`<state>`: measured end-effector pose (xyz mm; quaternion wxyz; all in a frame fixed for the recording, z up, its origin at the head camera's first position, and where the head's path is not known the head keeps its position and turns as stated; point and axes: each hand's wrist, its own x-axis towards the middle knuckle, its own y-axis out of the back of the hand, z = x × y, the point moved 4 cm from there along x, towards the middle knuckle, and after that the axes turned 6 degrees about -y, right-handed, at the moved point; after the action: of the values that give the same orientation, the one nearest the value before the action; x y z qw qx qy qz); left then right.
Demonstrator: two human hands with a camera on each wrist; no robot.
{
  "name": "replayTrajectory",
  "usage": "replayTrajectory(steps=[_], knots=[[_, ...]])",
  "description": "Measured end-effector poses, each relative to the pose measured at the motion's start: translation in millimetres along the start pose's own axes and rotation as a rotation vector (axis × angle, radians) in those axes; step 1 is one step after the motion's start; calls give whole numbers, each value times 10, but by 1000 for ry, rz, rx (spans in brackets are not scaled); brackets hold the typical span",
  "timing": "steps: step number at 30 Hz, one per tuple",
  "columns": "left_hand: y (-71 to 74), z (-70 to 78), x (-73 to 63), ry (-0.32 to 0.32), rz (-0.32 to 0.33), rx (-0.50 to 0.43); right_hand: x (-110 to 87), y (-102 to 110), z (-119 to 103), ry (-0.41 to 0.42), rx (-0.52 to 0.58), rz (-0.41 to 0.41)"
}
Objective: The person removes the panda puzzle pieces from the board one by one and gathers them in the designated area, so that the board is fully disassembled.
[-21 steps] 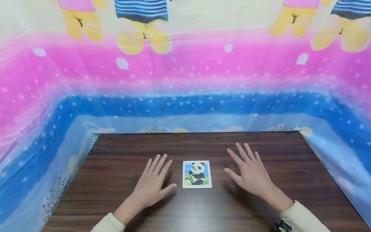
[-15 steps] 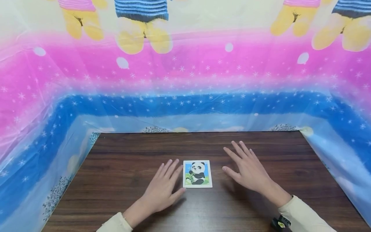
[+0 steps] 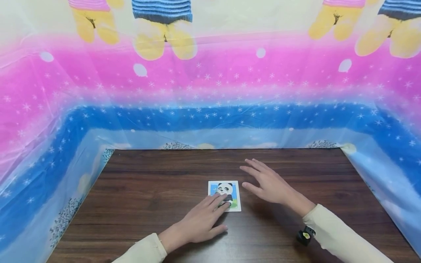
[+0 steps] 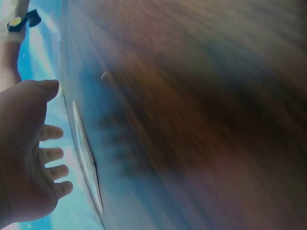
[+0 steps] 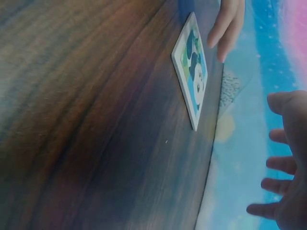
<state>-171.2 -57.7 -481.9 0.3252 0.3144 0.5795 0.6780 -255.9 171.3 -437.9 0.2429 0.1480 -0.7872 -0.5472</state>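
Observation:
A small square board with a white border and a panda picture lies flat on the dark wooden table. My left hand reaches over it, its fingers covering the board's lower left part in the head view. In the right wrist view, fingers of the left hand hang above the board with a gap between. My right hand hovers to the board's right, fingers spread and holding nothing. The left wrist view shows the board edge-on beyond the left hand.
The wood-grain table ends at the back against a pink and blue curtain printed with snowflakes, which also closes off both sides. A dark watch-like band sits at the right sleeve.
My left hand has moved right, from beside the board to over its lower left. My right hand has shifted left toward the board and turned a little. The board stays put.

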Motion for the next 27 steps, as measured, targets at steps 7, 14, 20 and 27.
replayTrajectory(steps=[7,14,20,27], knots=[[-156,67,81,53,-71,5,171,-137,-6,29,71,-42],[-185,96,151,128,-98,17,317,-264,-42,50,84,-57],[-164,118,198,147,-37,43,429,-366,-87,58,101,-86],[-169,140,276,159,43,49,554,-469,-132,89,134,-113]])
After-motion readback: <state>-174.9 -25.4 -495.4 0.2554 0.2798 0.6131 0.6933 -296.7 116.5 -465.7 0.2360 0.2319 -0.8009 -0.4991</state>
